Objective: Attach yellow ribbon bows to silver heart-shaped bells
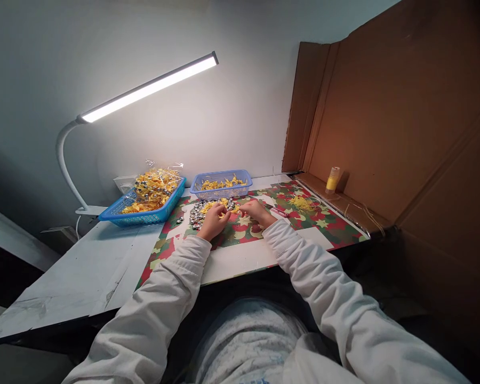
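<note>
My left hand (215, 221) is over the near edge of a pile of silvery round beads or bells (197, 214) and yellow pieces, its fingers curled together. A short way to its right, my right hand (257, 212) has its fingers pinched towards the left one. Something small and yellow shows between the two hands, too small to name. What lies inside each set of fingers is hidden. A pink tool (279, 212), perhaps small scissors or a cutter, rests just right of my right hand.
A blue basket (168, 212) heaped with yellow and silver pieces stands left; a lilac basket (197, 191) with yellow pieces stands behind the pile. Yellow strings (304, 204) lie right. A thread spool (333, 180) stands by the cardboard wall (392, 117). A lamp (150, 88) hangs above.
</note>
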The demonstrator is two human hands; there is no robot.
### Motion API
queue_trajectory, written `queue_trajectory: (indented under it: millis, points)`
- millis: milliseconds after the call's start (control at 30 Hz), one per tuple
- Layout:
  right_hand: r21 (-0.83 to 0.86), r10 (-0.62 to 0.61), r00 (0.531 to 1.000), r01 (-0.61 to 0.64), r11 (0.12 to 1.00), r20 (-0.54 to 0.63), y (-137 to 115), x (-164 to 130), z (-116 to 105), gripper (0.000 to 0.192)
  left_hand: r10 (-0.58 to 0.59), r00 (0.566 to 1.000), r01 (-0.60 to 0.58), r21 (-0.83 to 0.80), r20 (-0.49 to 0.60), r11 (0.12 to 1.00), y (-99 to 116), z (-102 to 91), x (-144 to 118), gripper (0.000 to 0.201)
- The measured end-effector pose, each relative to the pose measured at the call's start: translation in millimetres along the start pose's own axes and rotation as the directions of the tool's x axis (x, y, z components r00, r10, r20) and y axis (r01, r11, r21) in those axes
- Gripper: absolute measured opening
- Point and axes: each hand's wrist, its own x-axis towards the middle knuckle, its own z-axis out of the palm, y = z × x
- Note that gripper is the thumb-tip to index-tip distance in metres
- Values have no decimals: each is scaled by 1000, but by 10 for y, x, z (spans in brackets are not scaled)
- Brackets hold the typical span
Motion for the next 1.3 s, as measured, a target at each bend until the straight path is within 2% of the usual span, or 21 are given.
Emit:
queue_trajectory:
  millis: [167, 367, 667, 900, 1000, 1100, 1200, 1300]
  points:
    - [148, 188, 982, -187, 971, 3, -78, -32, -21, 22, 4, 1000, -4, 29, -1, 1000, -7, -2, 2, 27]
    - [180, 203, 979, -199, 963, -2, -133, -53, -57, 24, 7, 1000, -6, 85, -3, 996, -10, -2, 11, 26]
    - [183, 169, 986, -165, 969, -4, -101, -40, -78, 25, -5, 1000, 8, 130, -18, 992, 2, 3, 23, 26]
    - [147, 24, 999, -17, 989, -43, -143, -61, -114, 24, -18, 999, 23, 131, -34, 991, 0, 16, 37, 26]
    - [-63, -136, 982, 129, 990, -130, -167, -85, -151, 21, 40, 999, -40, 9, 8, 999, 28, -14, 28, 21]
    - [-352, -315, 941, 254, 901, -126, -183, -125, -169, 16, 76, 997, -68, -226, 29, 972, 80, -19, 21, 16]
    - [-480, -362, 932, 309, 821, -20, -190, -157, -161, 18, -8, 997, 39, -396, 79, 917, 121, 28, 20, 30]
    - [-537, -360, 933, 307, 786, 7, -183, -168, -149, 20, -110, 961, 237, -548, 255, 802, 127, 86, 14, 39]
